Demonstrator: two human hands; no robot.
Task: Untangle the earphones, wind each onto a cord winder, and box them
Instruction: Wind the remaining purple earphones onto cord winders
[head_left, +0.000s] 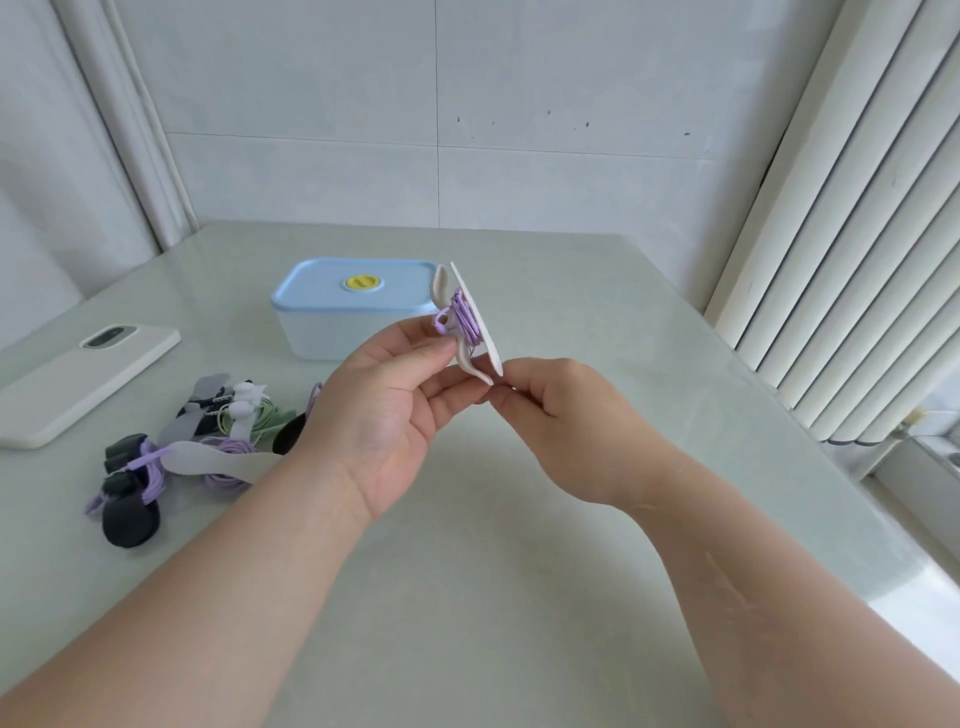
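I hold a white cord winder (480, 332) edge-on above the table, with purple earphones (460, 317) wound between its two flaps. My left hand (384, 410) pinches its lower left flap with thumb and fingers. My right hand (561, 410) pinches the lower tip from the right. Behind it stands a light blue box (332, 322) with its lid shut and a yellow knob on top. At the left lies a pile of wound winders: a black one (130, 514) with purple cord, a grey one (218, 457) with purple cord, and one with green cord (254, 415).
A white phone (83, 384) lies face down at the table's left edge. The pale green table (519, 571) ends at a tiled wall behind and at a white radiator (857, 260) on the right.
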